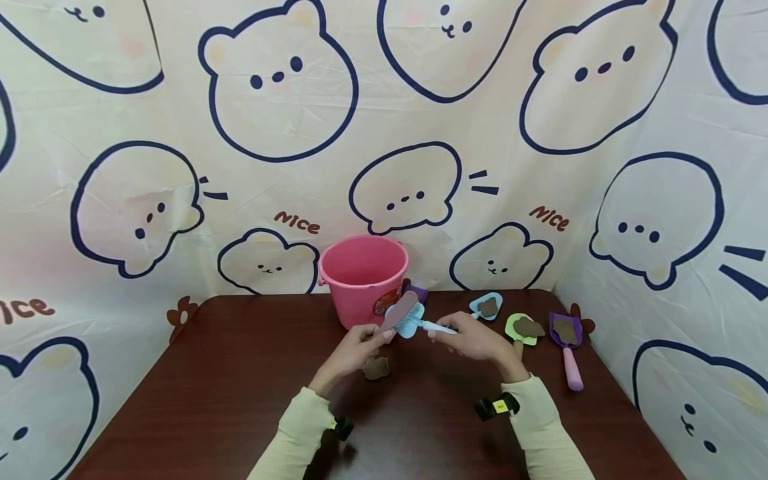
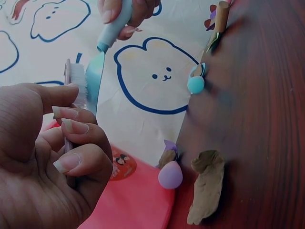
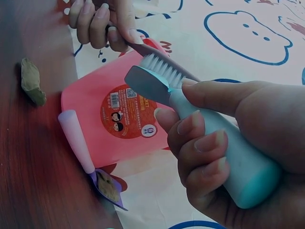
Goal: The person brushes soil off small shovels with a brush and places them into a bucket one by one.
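Observation:
My left hand (image 1: 355,348) grips a mauve-backed brush (image 1: 401,311) with white bristles by its handle. In my right hand (image 1: 473,339) is the handle of a light blue toy shovel (image 1: 410,325). The brush's bristles (image 3: 164,69) lie against the shovel's blade (image 3: 145,82), as the right wrist view shows. Both tools are held up in front of a pink bucket (image 1: 360,300). Below them, on the table, lies a lump of brown clay (image 1: 377,369), which touches neither hand.
On the table's right stand a blue shovel (image 1: 493,295), a green shovel (image 1: 513,323) and a purple shovel (image 1: 573,368), each bearing brown clay. Another purple shovel (image 3: 78,140) with clay lies beside the bucket. A printed cloth (image 1: 276,120) hangs behind the table (image 1: 240,387).

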The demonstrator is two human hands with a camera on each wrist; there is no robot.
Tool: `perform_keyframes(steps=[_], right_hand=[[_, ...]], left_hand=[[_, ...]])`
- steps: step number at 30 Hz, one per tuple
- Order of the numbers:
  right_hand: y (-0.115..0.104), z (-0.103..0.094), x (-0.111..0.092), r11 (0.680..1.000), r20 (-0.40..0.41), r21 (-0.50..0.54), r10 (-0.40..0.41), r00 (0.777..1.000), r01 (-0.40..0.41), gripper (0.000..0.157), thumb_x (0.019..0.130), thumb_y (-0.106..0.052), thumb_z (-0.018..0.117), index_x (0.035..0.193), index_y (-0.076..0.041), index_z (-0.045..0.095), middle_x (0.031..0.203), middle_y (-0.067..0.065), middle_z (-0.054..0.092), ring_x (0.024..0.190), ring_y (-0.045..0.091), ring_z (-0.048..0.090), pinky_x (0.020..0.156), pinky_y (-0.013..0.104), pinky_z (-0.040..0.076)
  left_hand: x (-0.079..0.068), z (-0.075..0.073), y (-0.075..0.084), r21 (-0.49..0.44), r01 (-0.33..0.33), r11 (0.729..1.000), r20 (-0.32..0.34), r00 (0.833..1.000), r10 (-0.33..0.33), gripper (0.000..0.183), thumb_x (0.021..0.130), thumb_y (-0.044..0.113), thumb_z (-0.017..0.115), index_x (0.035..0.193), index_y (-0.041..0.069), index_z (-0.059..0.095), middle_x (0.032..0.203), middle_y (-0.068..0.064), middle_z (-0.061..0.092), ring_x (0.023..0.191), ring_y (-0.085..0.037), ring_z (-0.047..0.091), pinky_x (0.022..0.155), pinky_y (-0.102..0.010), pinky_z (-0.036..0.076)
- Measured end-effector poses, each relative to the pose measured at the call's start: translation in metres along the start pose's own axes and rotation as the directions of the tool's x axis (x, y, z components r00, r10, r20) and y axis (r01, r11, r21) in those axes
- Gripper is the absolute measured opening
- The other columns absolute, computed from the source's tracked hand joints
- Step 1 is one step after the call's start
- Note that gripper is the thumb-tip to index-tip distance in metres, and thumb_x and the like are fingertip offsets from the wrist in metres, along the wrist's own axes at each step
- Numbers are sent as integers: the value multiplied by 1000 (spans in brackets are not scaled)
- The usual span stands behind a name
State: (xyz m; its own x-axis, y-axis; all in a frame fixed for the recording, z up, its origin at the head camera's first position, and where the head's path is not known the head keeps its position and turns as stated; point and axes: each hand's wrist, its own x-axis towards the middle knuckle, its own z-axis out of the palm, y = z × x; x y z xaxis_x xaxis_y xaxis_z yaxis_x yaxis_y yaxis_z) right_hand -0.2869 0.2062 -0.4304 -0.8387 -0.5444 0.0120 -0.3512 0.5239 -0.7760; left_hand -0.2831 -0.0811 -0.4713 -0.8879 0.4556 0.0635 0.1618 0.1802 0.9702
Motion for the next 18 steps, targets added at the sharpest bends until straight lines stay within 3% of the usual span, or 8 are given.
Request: perform_keyframes(steps=[7,18], right_hand=[[0,-2,0,1000,1,1,6,1000,-6,25,102,-32,63,88,-11,67,61,2,50,52,15,44,49,27,39],[-1,-3,-3,1000,-1,-13,6,1000,-6,25,102,-31,63,87,-12,68,62,3,50,52,14,44,48,26,38]], left_hand=[[2,-6,-7,-19,11,1000,6,1000,-10,21,107,20,54,90,7,55,65,-4,42,51,-12,35,48,-23,33],[1,-13,-15,-8,31,1000,-10,999,-31,21,107,23,54,97,5,55,66,-3,41,52,-12,35,48,-23,33]])
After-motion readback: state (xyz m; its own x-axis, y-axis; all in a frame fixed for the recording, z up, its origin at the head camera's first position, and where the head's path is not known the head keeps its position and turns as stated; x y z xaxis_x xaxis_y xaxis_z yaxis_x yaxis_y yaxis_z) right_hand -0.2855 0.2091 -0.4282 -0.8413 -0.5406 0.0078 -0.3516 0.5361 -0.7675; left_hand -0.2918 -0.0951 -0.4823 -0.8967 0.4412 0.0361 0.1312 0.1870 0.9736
